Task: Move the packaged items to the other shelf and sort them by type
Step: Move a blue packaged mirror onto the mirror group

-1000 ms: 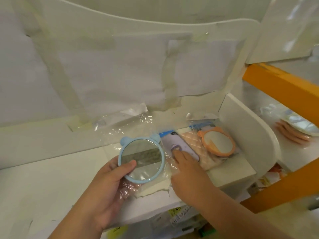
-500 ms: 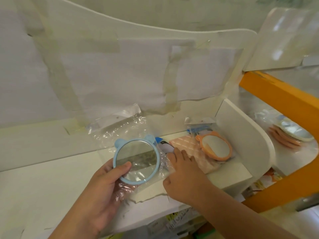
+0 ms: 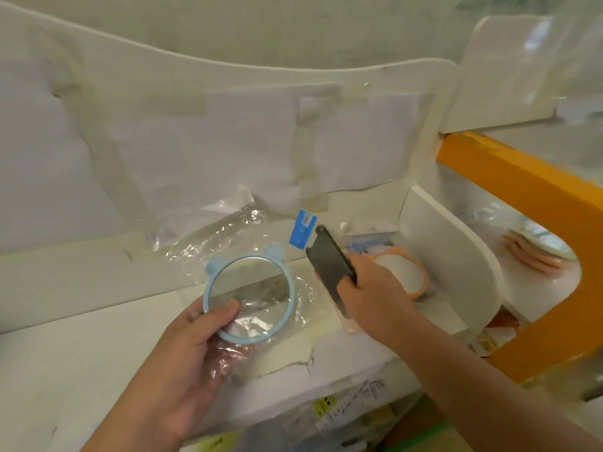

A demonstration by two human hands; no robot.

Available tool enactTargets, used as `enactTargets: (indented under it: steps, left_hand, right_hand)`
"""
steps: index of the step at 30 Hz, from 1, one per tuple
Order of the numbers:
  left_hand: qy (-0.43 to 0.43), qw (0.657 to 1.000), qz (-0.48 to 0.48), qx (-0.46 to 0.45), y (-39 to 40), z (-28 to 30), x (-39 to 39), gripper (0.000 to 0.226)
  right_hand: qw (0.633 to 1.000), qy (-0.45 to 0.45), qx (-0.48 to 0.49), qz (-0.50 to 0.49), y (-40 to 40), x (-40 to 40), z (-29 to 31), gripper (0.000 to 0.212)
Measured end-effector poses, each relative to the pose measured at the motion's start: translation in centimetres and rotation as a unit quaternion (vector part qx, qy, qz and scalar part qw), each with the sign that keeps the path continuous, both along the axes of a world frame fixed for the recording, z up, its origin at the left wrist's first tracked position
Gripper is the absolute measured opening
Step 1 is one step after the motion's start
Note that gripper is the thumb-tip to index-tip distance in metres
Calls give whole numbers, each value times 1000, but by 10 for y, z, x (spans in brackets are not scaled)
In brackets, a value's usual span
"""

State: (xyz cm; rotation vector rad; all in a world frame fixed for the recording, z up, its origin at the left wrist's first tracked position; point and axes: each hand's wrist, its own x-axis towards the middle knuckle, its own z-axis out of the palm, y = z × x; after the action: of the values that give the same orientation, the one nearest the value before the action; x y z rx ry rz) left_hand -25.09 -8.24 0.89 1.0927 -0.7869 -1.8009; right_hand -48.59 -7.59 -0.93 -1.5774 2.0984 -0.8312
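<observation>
The right hand (image 3: 372, 295), flat a second earlier, had lifted the dark packaged case (image 3: 329, 265) toward one o'clock, pinching it; the left hand (image 3: 192, 347) gripped the blue mirror (image 3: 249, 295), both ready for moving.

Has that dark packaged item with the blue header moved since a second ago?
Yes. The dark packaged item lay flat on the white shelf beside the orange mirror; now the right hand grips it, lifted and tilted above that mirror.

Blue-rimmed mirror (image 3: 249, 296) at centre, dark case (image 3: 329, 267) (blue tag), orange-rimmed mirror (image 3: 408, 275), orange beam (image 3: 522, 190) at right.
</observation>
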Motion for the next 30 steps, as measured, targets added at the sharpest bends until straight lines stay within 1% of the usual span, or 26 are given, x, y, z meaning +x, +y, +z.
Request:
enactTargets:
  steps: [2, 3, 5, 6, 8, 10, 12, 14, 16, 18, 23, 24, 26, 28, 29, 30]
  left_hand:
    - [3, 1000, -2, -2, 4, 7, -6, 17]
    - [2, 1000, 1, 1, 7, 12, -10, 15]
    - [1, 1000, 7, 3, 14, 19, -23, 12]
    - [3, 1000, 5, -1, 17, 22, -32, 13]
    - [4, 1000, -5, -12, 29, 32, -56, 14]
    - [14, 1000, -1, -19, 43, 38, -80, 8]
    - [28, 999, 10, -14, 58, 45, -102, 6]
    - [43, 999, 13, 1, 75, 52, -126, 9]
    - [65, 998, 13, 16, 93, 61, -151, 24]
    - [70, 997, 13, 25, 114, 70, -180, 33]
    - [58, 998, -1, 34, 177, 78, -262, 52]
    - [48, 998, -8, 31, 190, 78, -278, 47]
    - [21, 999, -27, 23, 215, 78, -308, 25]
    - [6, 998, -50, 23, 236, 80, -336, 19]
    - [3, 998, -58, 25, 245, 80, -349, 17]
    - [6, 997, -64, 31, 252, 79, -360, 14]
  right_hand:
    - [988, -154, -6, -31, 13, -9, 17, 18]
    - [969, -244, -6, -39, 23, -14, 25, 20]
    - [904, -425, -8, -44, 48, -28, 41, 24]
    - [870, -491, -12, -47, 62, -38, 46, 25]
    - [814, -578, -18, -46, 95, -58, 53, 27]
    - [767, -640, -25, -23, 131, -75, 57, 32]
    - [742, -670, -20, -9, 165, -95, 58, 46]
    - [736, -677, -3, -12, 197, -117, 58, 55]
    - [731, -682, 15, -11, 227, -144, 59, 57]
    - [725, -688, 21, -13, 259, -173, 58, 57]
    - [681, -731, -32, -11, 338, -245, 57, 60]
    - [673, -738, -47, -10, 352, -260, 55, 62]
    - [656, -751, -78, 10, 376, -287, 51, 66]
    - [632, -766, -116, 25, 395, -307, 49, 62]
    - [624, -769, -136, 7, 403, -317, 47, 62]
    - [627, -764, -153, -28, 408, -326, 45, 66]
